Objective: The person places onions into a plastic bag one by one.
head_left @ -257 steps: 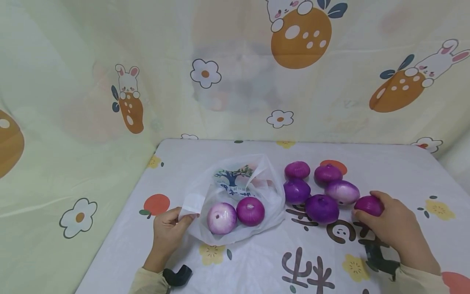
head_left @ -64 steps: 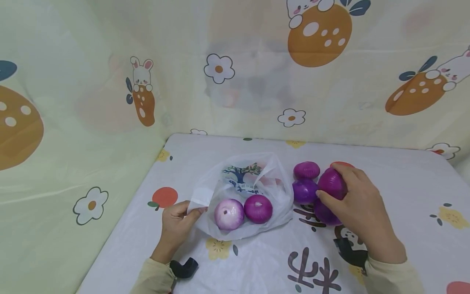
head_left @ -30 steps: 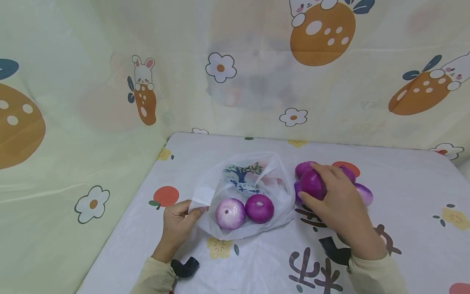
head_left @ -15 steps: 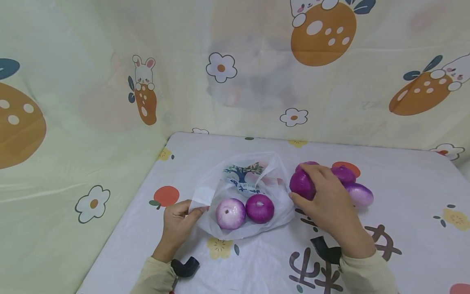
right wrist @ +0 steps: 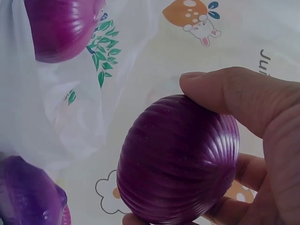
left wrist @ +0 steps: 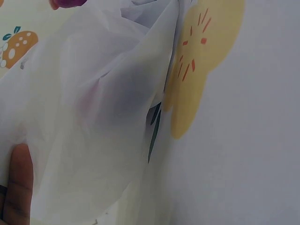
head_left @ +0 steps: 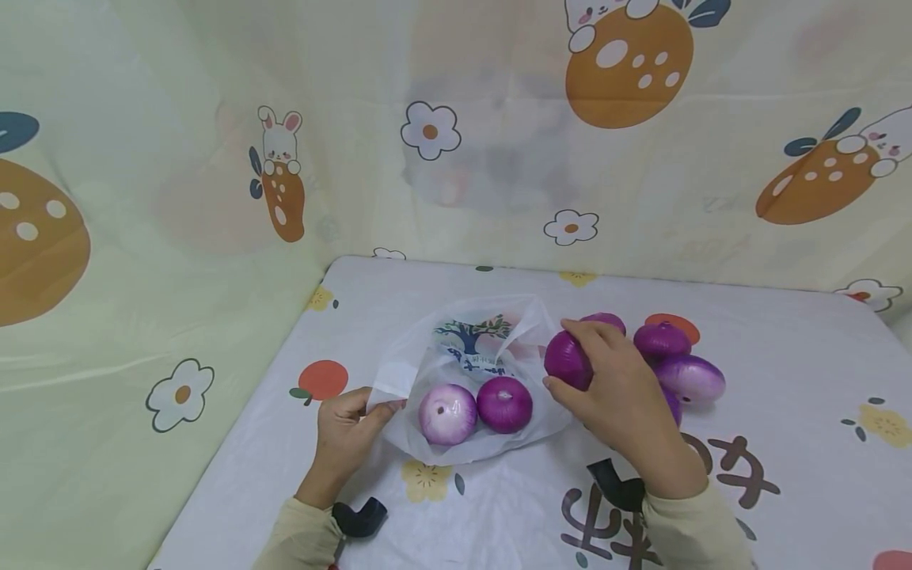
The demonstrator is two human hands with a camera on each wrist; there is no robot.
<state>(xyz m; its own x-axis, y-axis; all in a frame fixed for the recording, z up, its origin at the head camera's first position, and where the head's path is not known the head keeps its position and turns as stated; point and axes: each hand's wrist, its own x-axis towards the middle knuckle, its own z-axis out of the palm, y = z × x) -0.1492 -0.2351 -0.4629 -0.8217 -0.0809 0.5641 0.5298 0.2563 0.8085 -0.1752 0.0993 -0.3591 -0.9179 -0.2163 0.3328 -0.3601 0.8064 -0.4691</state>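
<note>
My left hand [head_left: 345,443] pinches the left edge of a thin white plastic bag [head_left: 395,364] printed with a tree. Two onions sit inside its open mouth, a pale purple onion [head_left: 447,414] and a deep purple onion [head_left: 504,404]. At the bag's right edge, my right hand [head_left: 627,404] grips another purple onion [head_left: 568,361] between thumb and fingers. In the right wrist view, the ribbed side of the held onion [right wrist: 178,159] fills the middle. The left wrist view shows the bag's outer side [left wrist: 93,140] and one finger [left wrist: 18,183].
Right of the bag lie several more onions, among them a purple onion [head_left: 663,339] and a paler one [head_left: 689,378]; my right hand partly covers the group. A black curved piece [head_left: 359,518] sits at the left wrist. A patterned curtain [head_left: 484,174] stands behind the table.
My right hand has lifted the purple onion from the far right and carried it left over the others to the bag's edge. The left hand keeps its pinch on the bag.
</note>
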